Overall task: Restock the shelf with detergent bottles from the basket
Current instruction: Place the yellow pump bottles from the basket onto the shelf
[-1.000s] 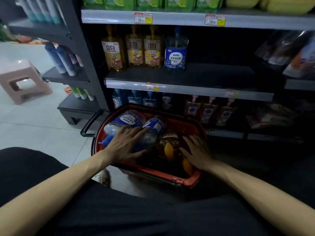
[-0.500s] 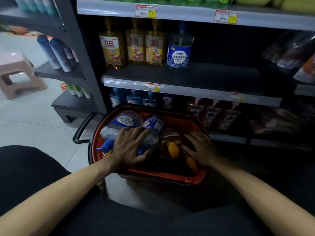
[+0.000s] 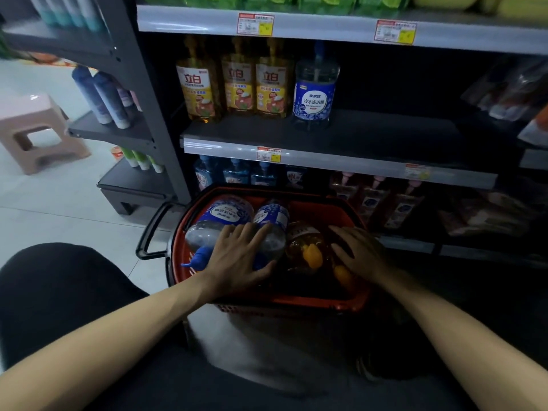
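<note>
Left hand (image 3: 237, 256) lies flat, fingers spread across clear bottles (image 3: 219, 221) in basket (image 3: 296, 302); right hand (image 3: 358, 250) likewise flat, gripping nothing. Advise wrapping one bottle's body before lifting.

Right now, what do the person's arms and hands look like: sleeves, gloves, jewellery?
Both forearms are bare to the frame edge, no sleeves in view. The left hand and right hand wear no gloves; no watch, bracelet or ring shows. Dark clothing covers the legs.
</note>
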The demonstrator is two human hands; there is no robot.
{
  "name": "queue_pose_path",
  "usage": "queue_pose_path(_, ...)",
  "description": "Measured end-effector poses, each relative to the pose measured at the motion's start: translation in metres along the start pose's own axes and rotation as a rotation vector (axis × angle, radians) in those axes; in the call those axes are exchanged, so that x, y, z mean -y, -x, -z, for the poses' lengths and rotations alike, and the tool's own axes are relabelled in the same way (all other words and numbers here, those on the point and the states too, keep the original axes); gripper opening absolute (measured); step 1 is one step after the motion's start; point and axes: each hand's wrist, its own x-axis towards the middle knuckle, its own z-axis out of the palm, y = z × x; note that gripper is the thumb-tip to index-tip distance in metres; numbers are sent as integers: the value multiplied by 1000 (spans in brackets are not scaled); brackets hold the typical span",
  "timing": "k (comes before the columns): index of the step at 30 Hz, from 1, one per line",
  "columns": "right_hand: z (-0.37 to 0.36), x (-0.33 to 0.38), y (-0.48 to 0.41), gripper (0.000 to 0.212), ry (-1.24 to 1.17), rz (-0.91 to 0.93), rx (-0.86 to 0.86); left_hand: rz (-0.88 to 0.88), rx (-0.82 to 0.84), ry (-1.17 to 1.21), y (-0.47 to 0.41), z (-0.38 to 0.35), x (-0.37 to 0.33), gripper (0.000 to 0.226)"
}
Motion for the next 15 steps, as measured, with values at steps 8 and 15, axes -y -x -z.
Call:
queue_pose_path(8, -2, 25, -19, 60, -80, 41, 36, 49, 112, 62, -16, 6, 0, 84)
queue_pose_path(15, 24, 61, -44, 55, 13, 244, 37, -17, 327, 63, -56, 33, 11, 76)
